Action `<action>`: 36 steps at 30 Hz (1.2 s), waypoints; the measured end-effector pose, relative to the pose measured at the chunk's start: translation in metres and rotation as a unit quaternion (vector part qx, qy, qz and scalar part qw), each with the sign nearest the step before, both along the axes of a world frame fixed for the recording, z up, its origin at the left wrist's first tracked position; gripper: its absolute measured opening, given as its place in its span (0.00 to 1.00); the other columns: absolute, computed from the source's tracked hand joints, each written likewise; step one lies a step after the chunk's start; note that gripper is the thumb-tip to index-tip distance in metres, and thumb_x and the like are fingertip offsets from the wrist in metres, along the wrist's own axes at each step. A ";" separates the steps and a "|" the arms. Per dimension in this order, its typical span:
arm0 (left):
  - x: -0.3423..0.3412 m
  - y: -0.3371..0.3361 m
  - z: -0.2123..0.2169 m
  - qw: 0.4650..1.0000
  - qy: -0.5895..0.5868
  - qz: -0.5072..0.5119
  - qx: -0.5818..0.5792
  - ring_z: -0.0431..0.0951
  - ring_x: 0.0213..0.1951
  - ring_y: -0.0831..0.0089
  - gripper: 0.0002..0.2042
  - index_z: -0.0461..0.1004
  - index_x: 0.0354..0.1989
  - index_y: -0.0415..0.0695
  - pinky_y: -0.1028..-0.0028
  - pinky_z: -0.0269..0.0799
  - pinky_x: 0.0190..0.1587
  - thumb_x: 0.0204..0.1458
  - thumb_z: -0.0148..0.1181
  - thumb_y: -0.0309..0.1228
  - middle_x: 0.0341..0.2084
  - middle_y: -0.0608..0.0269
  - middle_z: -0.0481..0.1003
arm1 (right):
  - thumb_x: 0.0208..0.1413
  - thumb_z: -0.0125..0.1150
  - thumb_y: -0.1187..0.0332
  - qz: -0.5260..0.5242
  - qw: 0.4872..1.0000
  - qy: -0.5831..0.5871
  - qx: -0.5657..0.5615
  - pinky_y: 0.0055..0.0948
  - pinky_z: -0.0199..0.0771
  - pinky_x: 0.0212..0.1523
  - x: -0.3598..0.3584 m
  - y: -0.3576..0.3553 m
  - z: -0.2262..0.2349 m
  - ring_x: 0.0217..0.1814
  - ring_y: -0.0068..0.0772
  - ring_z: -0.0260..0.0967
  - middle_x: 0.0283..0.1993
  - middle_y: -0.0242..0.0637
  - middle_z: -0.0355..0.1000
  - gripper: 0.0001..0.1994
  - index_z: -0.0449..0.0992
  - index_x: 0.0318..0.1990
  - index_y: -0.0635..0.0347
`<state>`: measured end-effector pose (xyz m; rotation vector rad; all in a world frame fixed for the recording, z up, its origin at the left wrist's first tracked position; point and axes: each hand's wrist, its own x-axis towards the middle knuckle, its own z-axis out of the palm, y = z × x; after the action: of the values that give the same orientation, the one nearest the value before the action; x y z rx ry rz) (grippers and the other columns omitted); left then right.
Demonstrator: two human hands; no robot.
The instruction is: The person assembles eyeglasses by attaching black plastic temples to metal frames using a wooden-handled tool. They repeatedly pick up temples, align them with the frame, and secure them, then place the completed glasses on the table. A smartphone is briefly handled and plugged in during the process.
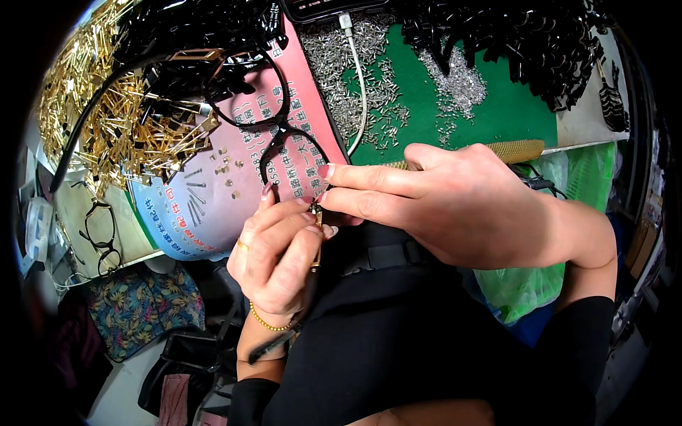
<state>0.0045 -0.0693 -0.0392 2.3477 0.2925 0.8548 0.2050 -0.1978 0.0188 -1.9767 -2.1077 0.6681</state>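
A pair of black-rimmed eyeglasses [283,123] stands over the table's near edge between my hands. One black temple is swung out to the far left. My left hand [273,252] is closed, its thumb and fingers pinching the near corner, where a gold-coloured temple piece [317,241] runs down across the palm. That temple's dark tip shows blurred beside my wrist. My right hand [455,202] reaches in from the right with two fingers stretched onto the near rim by the same corner. Its thumb is mostly hidden underneath, and the joint itself is covered by fingertips.
Gold-coloured metal parts [114,135] are heaped at the left, with black glossy pieces [518,42] piled along the back. Small silver screws [376,85] lie scattered on a green mat [508,121]. A white cable [359,85] crosses it. Green plastic bag [522,291] hangs at the right.
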 end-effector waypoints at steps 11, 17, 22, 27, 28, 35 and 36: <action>-0.006 0.002 0.000 0.998 0.019 -0.014 -0.056 0.84 0.40 0.60 0.19 0.74 0.41 0.45 0.53 0.78 0.54 0.41 0.75 0.23 0.35 0.61 0.78 | 0.46 0.64 0.76 0.005 1.000 0.014 -0.004 0.15 0.63 0.17 0.003 0.002 -0.003 0.28 0.21 0.61 0.66 0.11 0.67 0.33 0.74 0.62 0.36; -0.004 0.001 0.004 0.998 0.030 -0.004 -0.051 0.84 0.39 0.60 0.15 0.74 0.35 0.43 0.54 0.78 0.55 0.41 0.75 0.23 0.33 0.60 0.78 | 0.48 0.61 0.76 -0.004 0.999 0.041 -0.013 0.16 0.63 0.17 0.007 0.004 0.001 0.28 0.22 0.61 0.66 0.13 0.68 0.31 0.74 0.62 0.36; -0.005 0.001 0.004 0.998 0.038 -0.007 -0.051 0.84 0.39 0.59 0.15 0.74 0.37 0.43 0.53 0.78 0.55 0.43 0.74 0.22 0.33 0.60 0.78 | 0.50 0.60 0.75 -0.002 0.998 0.054 -0.025 0.17 0.64 0.18 0.008 0.004 -0.001 0.27 0.22 0.62 0.66 0.14 0.69 0.30 0.75 0.62 0.37; -0.004 0.000 0.005 0.998 0.036 -0.005 -0.053 0.84 0.39 0.59 0.15 0.74 0.38 0.44 0.52 0.78 0.54 0.44 0.73 0.21 0.35 0.59 0.78 | 0.51 0.59 0.75 -0.004 0.998 0.058 -0.026 0.18 0.65 0.18 0.009 0.005 0.000 0.27 0.23 0.63 0.66 0.14 0.69 0.29 0.75 0.62 0.36; -0.004 0.000 0.004 0.998 0.036 -0.005 -0.046 0.83 0.39 0.59 0.15 0.74 0.38 0.44 0.52 0.78 0.54 0.44 0.73 0.20 0.34 0.59 0.78 | 0.50 0.59 0.75 -0.003 0.998 0.058 -0.026 0.18 0.65 0.18 0.008 0.005 -0.001 0.27 0.24 0.63 0.66 0.14 0.69 0.30 0.75 0.62 0.36; -0.003 -0.001 0.001 0.994 0.060 0.039 -0.078 0.82 0.37 0.61 0.14 0.77 0.34 0.43 0.52 0.79 0.52 0.39 0.70 0.14 0.31 0.59 0.78 | 0.48 0.60 0.76 -0.008 0.998 0.053 -0.022 0.18 0.66 0.18 0.007 0.004 0.000 0.28 0.24 0.63 0.68 0.15 0.67 0.32 0.73 0.63 0.38; -0.003 -0.002 -0.001 0.996 0.051 0.040 -0.067 0.82 0.36 0.61 0.14 0.77 0.33 0.43 0.53 0.80 0.51 0.37 0.71 0.15 0.31 0.59 0.78 | 0.48 0.60 0.76 -0.007 0.998 0.057 -0.022 0.18 0.66 0.18 0.007 0.004 0.000 0.28 0.24 0.63 0.67 0.15 0.67 0.32 0.73 0.63 0.38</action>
<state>0.0014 -0.0708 -0.0406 2.2705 0.4736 0.7303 0.2123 -0.1935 0.0189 -1.9244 -2.0285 0.8112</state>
